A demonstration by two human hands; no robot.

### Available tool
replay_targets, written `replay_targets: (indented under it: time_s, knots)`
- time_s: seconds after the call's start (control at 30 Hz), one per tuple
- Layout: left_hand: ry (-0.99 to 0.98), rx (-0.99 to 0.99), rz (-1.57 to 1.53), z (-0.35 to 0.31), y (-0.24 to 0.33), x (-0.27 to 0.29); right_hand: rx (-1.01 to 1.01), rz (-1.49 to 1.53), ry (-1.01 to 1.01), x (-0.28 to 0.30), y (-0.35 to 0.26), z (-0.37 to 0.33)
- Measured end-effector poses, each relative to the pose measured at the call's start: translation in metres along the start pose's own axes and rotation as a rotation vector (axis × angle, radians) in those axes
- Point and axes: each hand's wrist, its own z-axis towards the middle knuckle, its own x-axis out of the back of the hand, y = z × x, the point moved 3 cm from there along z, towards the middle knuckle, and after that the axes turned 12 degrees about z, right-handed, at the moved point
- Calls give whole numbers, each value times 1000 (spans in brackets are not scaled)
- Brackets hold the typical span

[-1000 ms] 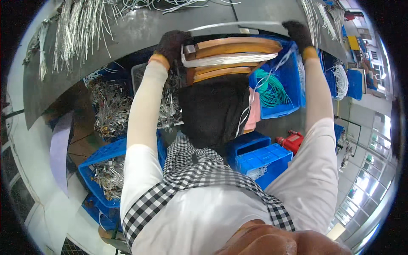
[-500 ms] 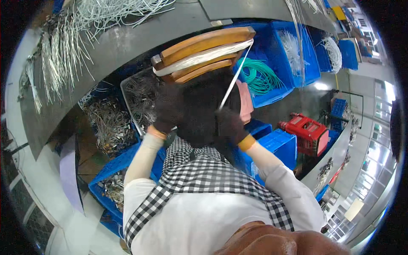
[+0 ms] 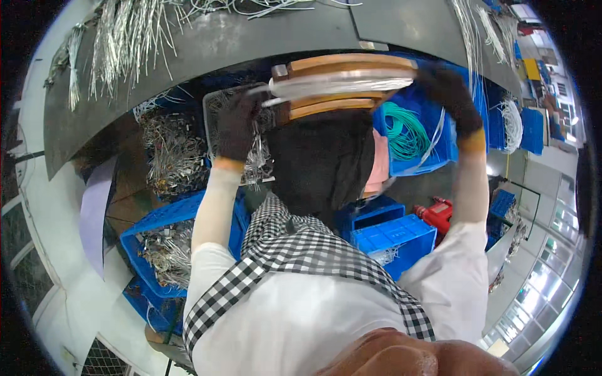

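A curved wooden frame [image 3: 351, 62] lies across in front of me, with white cord [image 3: 342, 84] wound along it. My right hand [image 3: 451, 103], in a dark glove, is closed at the frame's right end, on the cord; its fingers are blurred. Below that hand a pale strand [image 3: 434, 141] hangs in a blurred curve. My left hand [image 3: 238, 125], also dark-gloved, is beside the frame's left end, close to the cord's white tip. Motion smears its fingers. A black cloth [image 3: 320, 163] covers my lap beneath the frame.
Metal-ended wires fill a blue crate [image 3: 141, 241] and a bin [image 3: 179, 150] at left. Green cord [image 3: 404, 131] lies in a blue bin at right. More blue crates [image 3: 395, 233] stand near a red object [image 3: 436, 213]. A grey bench [image 3: 207, 47] with wire bundles curves across the far side.
My right hand has risen from my lap to the frame's right end. My left hand has moved up to its left end. The cord, taut before, now trails loosely. The view has shifted.
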Motion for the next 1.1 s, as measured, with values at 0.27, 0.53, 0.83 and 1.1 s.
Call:
replay_targets:
  time_s: [0.27, 0.53, 0.83, 1.1]
  knots:
    - [-155, -31, -155, 59, -19, -66, 51, -296, 114, -10, 186, 44]
    - [-101, 323, -58, 39, -14, -32, -546, -57, 167, -164, 123, -201]
    - [-304, -691, -343, -28, 167, -64, -372, 253, -51, -197, -172, -111]
    - [-405, 552, -885, -64, 42, -13, -586, 1218, -90, -61, -61, -104]
